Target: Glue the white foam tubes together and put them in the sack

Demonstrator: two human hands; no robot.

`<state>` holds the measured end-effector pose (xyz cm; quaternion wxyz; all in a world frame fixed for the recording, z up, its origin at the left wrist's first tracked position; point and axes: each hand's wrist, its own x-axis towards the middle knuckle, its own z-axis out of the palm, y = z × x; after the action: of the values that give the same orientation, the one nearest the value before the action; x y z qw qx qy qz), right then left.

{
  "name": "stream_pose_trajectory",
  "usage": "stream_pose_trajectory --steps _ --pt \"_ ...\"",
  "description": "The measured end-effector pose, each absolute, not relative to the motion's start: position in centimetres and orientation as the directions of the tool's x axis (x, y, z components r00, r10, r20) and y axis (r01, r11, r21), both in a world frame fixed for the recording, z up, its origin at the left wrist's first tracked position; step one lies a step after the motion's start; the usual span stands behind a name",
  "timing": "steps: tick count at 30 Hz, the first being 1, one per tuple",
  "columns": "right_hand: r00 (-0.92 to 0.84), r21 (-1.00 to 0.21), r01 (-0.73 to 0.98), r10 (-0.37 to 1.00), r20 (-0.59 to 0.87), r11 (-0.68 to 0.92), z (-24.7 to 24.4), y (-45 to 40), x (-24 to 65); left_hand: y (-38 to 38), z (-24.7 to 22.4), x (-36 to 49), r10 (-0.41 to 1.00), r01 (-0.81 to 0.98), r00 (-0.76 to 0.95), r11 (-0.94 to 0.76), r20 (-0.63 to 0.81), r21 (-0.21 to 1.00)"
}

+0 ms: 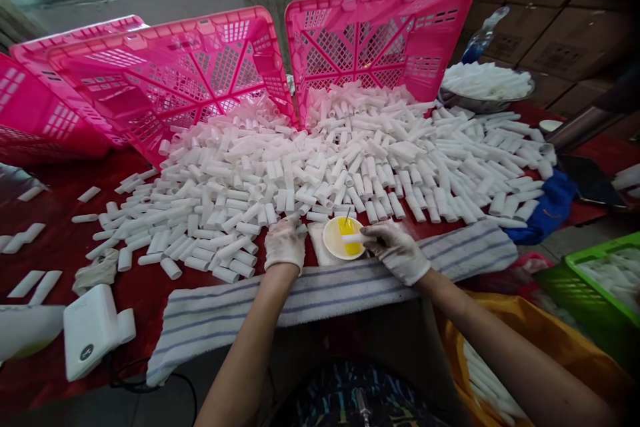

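Observation:
In the head view my right hand (401, 255), in a white glove, pinches a short white plastic tube (356, 238). The tube lies level across the top of a small white bowl (330, 248) holding yellow liquid (352, 248), with a thin stick (347, 215) standing in it. To the left of the bowl, my gloved left hand (285, 244) is closed at the near edge of a big heap of white tubes (310, 167). What its fingers hold, if anything, is hidden. A folded white cloth (323, 256) lies under the bowl.
Pink crates (175, 73) lie tipped on their sides behind the heap. A striped towel (220, 307) runs along the front edge of the red-covered table (150, 320). A white device (90, 333) sits left, a metal bowl of tubes (470, 103) right, and a green basket (575, 273) stands lower right.

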<state>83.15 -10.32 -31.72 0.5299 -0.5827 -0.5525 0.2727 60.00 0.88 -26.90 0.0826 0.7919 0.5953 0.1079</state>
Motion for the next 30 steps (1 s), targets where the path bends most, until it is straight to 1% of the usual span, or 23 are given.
stream_pose_trajectory --steps 1,2,3,6,7,8,11,12,15,17,19,21,22,23,25,26,28,30 --pt "0.226 -0.904 0.365 0.921 0.317 0.221 -31.8 -10.3 83.2 0.8 -26.9 59.8 0.96 0.928 0.271 -0.279 0.067 0.247" --pt "0.229 -0.896 0.376 0.913 0.337 0.236 -31.8 -10.4 83.2 0.7 -26.9 59.5 0.96 0.93 0.274 -0.282 0.064 0.237" --pt "0.241 -0.9 0.384 0.918 0.316 0.209 -31.7 -10.4 83.2 0.6 -26.9 59.3 0.959 0.931 0.277 -0.284 0.063 0.228" --pt "0.272 -0.929 0.368 0.949 0.158 0.049 -31.4 -10.5 83.1 0.4 -26.8 58.7 0.958 0.935 0.279 -0.286 0.064 0.212" --pt "0.268 -0.929 0.369 0.953 0.143 0.035 -31.3 -10.5 83.1 0.3 -26.9 58.6 0.957 0.934 0.282 -0.288 0.062 0.209" --pt "0.254 -0.923 0.381 0.952 0.169 0.063 -31.3 -10.5 83.0 0.3 -26.9 58.5 0.956 0.933 0.286 -0.292 0.06 0.21" --pt "0.207 -0.868 0.434 0.91 0.358 0.242 -31.7 -10.4 83.1 0.1 -27.0 58.6 0.958 0.929 0.277 -0.286 0.068 0.236" --pt "0.2 -0.852 0.447 0.898 0.392 0.273 -31.9 -10.4 83.2 0.1 -27.0 58.6 0.959 0.926 0.271 -0.282 0.077 0.249" --pt "0.196 -0.849 0.451 0.898 0.394 0.274 -32.1 -10.4 83.7 0.2 -27.2 58.7 0.954 0.91 0.283 -0.299 0.095 0.286" --pt "0.202 -0.846 0.447 0.889 0.411 0.29 -31.7 -10.5 84.1 0.3 -27.3 58.7 0.949 0.901 0.303 -0.314 0.082 0.299" --pt "0.246 -0.835 0.45 0.855 0.457 0.317 -30.9 -10.8 84.4 0.4 -27.3 58.6 0.951 0.896 0.299 -0.308 0.078 0.318" --pt "0.322 -0.841 0.447 0.822 0.469 0.304 -29.9 -11.0 84.3 0.4 -27.1 58.6 0.955 0.871 0.276 -0.297 0.109 0.391" --pt "0.362 -0.865 0.42 0.823 0.437 0.275 -29.4 -11.0 84.2 0.2 -27.0 58.6 0.957 0.84 0.259 -0.289 0.129 0.46" --pt "0.392 -0.899 0.374 0.84 0.376 0.228 -29.0 -11.0 84.0 0.1 -26.9 58.7 0.962 0.788 0.237 -0.272 0.136 0.552" --pt "0.41 -0.965 0.244 0.891 0.194 0.098 -28.2 -10.9 83.6 -0.4 -26.5 59.0 0.978 0.634 0.191 -0.188 0.084 0.75" --pt "0.414 -0.983 0.185 0.905 0.097 0.021 -27.8 -10.7 83.5 -0.7 -26.4 59.2 0.983 0.546 0.179 -0.134 0.041 0.827" --pt "0.457 -0.987 0.105 0.887 -0.063 -0.124 -27.2 -10.4 83.4 -1.4 -26.2 59.5 0.981 0.397 0.192 -0.058 -0.021 0.916" --pt "0.512 -0.976 0.002 0.838 -0.187 -0.22 -26.8 -10.1 83.5 -2.0 -26.1 59.7 0.97 0.294 0.244 -0.065 -0.009 0.953"
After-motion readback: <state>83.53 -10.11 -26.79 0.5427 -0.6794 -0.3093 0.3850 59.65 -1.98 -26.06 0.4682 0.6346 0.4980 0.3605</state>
